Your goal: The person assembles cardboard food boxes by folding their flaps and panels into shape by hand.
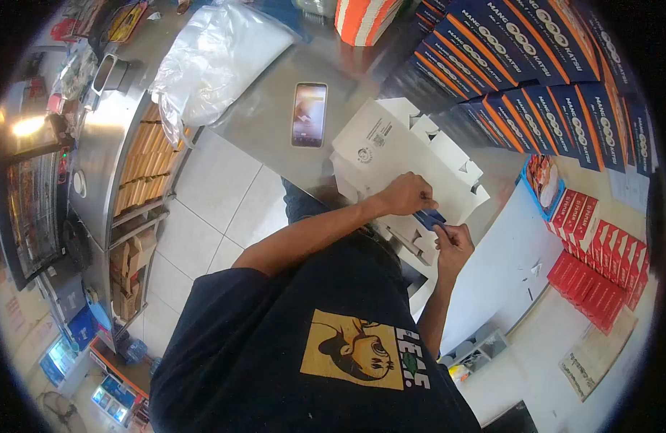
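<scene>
A translucent plastic bag [221,61] lies bunched across the far left part of the steel table [268,90]. To its right, nearer the table's left edge, a phone [309,115] lies flat with its screen lit. An orange-and-white striped bag [365,20] stands toward the table's far edge. Next comes a white cardboard sheet [394,155] (its long side is notched with cut tabs), lying opened out at the near edge, just in front of the person. The left hand [408,193] reaches over it, fingers curled and pinching one end of a dark blue flap [430,219] at the sheet's near side. The right hand [454,245] pinches the flap's other end between thumb and fingers, so the flap spans the gap between the hands. Stacked navy boxes [484,50] with orange stripes rise toward the far right corner. Farthest right are rows of red boxes [600,245] (what carries them is hard to tell).
</scene>
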